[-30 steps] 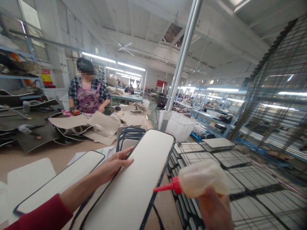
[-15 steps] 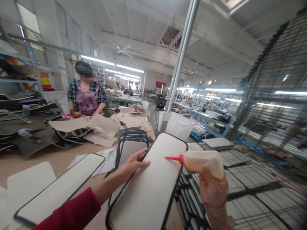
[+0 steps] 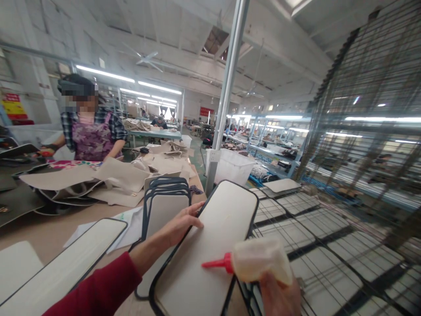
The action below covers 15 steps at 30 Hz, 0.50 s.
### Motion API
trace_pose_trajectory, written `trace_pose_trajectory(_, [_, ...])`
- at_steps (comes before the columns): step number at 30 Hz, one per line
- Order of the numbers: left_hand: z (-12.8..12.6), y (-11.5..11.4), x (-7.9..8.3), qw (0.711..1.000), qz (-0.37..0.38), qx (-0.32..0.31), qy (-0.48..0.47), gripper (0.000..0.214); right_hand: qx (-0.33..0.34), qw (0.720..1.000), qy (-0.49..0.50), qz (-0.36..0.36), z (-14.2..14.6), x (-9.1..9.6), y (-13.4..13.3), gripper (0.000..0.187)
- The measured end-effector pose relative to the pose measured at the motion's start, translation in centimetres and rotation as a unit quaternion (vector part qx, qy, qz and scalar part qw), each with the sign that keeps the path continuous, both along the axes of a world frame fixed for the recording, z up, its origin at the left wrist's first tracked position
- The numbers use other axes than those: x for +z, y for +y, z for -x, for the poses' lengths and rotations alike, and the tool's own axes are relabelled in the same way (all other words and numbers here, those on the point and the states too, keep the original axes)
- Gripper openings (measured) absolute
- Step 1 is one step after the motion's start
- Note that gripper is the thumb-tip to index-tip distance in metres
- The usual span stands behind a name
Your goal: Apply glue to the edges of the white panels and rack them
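Observation:
My left hand [image 3: 186,224] grips the left edge of a white rounded panel [image 3: 217,219] with a dark border, its thumb lying on the face. The panel leans toward me, tilted. In my right hand [image 3: 279,292] is a clear squeeze bottle [image 3: 259,260] with yellowish liquid and a red nozzle. The nozzle points left over the lower half of the panel; whether its tip touches the surface I cannot tell. A faint wet-looking mark shows on the panel's upper part. Behind my left hand stands a stack of similar dark-edged panels [image 3: 167,206].
Another white panel [image 3: 72,263] lies at the left of the brown table, near beige leather-like pieces [image 3: 115,180]. A wire rack [image 3: 315,232] holding panels spreads at right. A metal post [image 3: 226,87] and white bin [image 3: 230,164] stand ahead. A co-worker [image 3: 92,127] stands across the table.
My right hand has brought the bottle down and toward me along the panel. My left hand keeps its hold. The view has turned right, and the co-worker's hand has shifted left.

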State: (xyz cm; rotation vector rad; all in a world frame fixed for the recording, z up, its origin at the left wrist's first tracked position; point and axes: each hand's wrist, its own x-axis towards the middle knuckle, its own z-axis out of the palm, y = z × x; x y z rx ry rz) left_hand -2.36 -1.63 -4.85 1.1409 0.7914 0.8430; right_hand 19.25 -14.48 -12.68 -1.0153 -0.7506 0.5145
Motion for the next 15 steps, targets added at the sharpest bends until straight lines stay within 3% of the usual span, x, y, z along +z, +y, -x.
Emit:
trace_pose_trajectory(3, [-0.1,0.3,0.2,1.000,-0.003,0.010,0.010,0.091,-0.004,1.000,0.021,0.002,0.2,0.0,-0.1,0.062])
trace_pose_trajectory(6, [-0.4,0.2,0.0,1.000,-0.012,-0.008,0.016,0.090,-0.105,0.991,0.049,-0.073,-1.6,3.1,2.8,0.056])
trace_pose_trajectory(9, [-0.9,0.2,-0.2,0.999,-0.021,-0.029,0.013,0.090,-0.133,0.983,0.052,-0.118,-3.2,5.6,5.8,0.056])
trace_pose_trajectory(11, [-1.2,0.4,-0.1,0.999,-0.020,-0.031,0.003,0.092,-0.119,0.986,0.042,-0.109,-2.8,5.3,6.1,0.055])
trace_pose_trajectory(15, [-0.9,1.0,0.4,1.000,-0.007,-0.016,-0.010,0.093,-0.037,0.998,0.009,-0.045,0.0,1.5,3.2,0.054])
